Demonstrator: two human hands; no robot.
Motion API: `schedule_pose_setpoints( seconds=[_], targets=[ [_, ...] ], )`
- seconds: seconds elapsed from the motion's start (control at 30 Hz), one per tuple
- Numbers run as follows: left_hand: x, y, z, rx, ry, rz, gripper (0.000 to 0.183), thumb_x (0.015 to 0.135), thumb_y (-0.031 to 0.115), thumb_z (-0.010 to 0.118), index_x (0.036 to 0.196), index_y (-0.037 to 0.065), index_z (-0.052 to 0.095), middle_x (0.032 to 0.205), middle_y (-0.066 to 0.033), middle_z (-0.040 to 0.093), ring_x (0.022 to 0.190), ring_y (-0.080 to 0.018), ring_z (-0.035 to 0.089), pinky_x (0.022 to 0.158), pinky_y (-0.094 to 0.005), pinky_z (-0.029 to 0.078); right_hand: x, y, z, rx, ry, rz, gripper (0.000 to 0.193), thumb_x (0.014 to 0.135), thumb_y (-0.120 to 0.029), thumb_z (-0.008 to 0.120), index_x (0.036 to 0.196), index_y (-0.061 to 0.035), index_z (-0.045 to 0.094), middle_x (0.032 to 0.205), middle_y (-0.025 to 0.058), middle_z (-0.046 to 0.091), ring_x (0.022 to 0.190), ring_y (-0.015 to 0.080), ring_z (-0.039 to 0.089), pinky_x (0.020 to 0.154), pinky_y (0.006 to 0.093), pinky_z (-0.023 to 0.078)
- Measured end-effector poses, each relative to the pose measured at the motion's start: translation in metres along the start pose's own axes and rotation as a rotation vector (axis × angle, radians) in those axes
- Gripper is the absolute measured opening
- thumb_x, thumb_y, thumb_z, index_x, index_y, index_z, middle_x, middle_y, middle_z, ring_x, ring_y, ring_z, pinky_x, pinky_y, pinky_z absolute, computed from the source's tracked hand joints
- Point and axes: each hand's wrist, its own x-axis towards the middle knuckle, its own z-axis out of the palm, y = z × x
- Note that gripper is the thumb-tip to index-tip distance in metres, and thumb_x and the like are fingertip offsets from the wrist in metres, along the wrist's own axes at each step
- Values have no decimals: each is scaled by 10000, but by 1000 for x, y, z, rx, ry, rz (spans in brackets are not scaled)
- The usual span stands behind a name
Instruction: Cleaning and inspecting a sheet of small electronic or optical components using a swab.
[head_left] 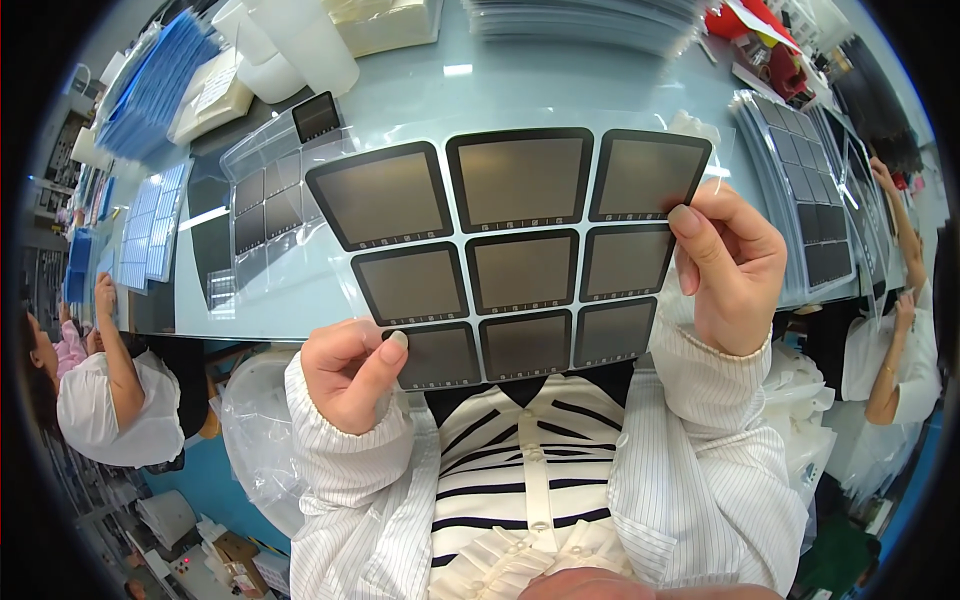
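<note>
Both hands hold up a thin clear sheet bearing dark, black-bordered rectangular panels (pixel 520 270) in three rows of three. My left hand (pixel 350 378) pinches its lower left corner between thumb and bent fingers. At the right edge, higher up, my right hand (pixel 738 265) grips it beside the top and middle rows. The sheet is tilted above the near edge of the glossy pale table (pixel 420 95). Past its left side lies a clear plastic tray (pixel 232 160) with smaller dark panels in it.
At the right, a stack of clear sheets with dark panels (pixel 800 165) lies on the table. Blue sheets (pixel 160 85) and white containers (pixel 305 50) stand far left; clear sheets (pixel 590 22) are piled at the back. Co-workers sit left (pixel 115 400) and right (pixel 905 345).
</note>
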Motion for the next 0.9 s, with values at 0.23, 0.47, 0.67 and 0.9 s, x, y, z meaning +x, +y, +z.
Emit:
schedule_pose_setpoints(
  seconds=[0.23,0.47,0.67,0.9],
  targets=[
    [-11,2,-7,-87,34,-4,213,842,83,611,667,-25,557,561,1,520,499,-38,380,460,-202,270,-6,-6,13,22,-3,-19,66,831,-6,646,884,33,657,737,44,605,465,35,437,422,154,305],
    [-17,11,-9,-98,64,74,188,862,106,608,736,-31,584,592,2,530,525,-45,391,479,-200,285,-13,-13,20,26,15,-76,66,840,-8,635,891,29,655,730,32,587,465,30,415,419,163,272],
    [-13,10,-10,-10,4,97,213,873,122,602,733,-37,576,582,-12,528,523,-59,399,479,-207,296,-12,-13,21,47,60,-22,67,841,-17,638,881,35,651,713,20,570,460,27,403,418,166,265],
    [6,4,-12,46,-101,50,238,839,97,629,643,-7,542,546,-41,530,482,-93,423,475,-220,323,3,1,13,58,44,58,59,836,-15,637,865,36,645,703,16,556,448,24,391,409,170,258]
  ],
)
